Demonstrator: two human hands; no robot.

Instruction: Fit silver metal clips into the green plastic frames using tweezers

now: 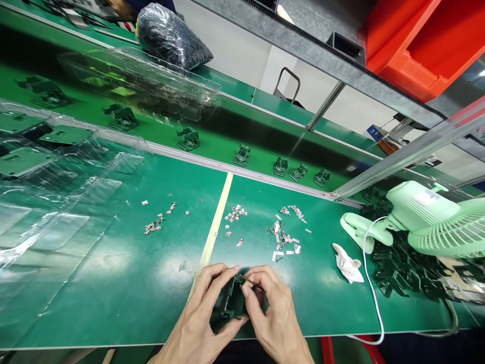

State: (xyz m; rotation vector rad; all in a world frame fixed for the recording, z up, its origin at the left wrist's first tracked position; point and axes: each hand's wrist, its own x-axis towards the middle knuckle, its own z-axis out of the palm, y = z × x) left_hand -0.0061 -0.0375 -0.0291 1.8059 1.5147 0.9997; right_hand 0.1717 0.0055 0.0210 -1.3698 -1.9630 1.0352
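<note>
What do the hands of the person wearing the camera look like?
The left hand and right hand are both bare, each with slim, jointed fingers. No gloves, rings, watch or bracelet can be seen on either, and no sleeve or cuff shows before the picture's lower edge cuts them off.

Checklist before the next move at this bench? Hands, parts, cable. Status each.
1. Left hand holding the dark green part: ok.
2. Right hand pinching the thin dark piece at that part: ok.
3. Thin dark piece properly seated: cannot tell, contact hidden.
4. Small metal pieces neatly arranged: not ok, scattered in loose clusters beyond the hands.
5. White cable clear of both hands: ok, off to the right.
</note>
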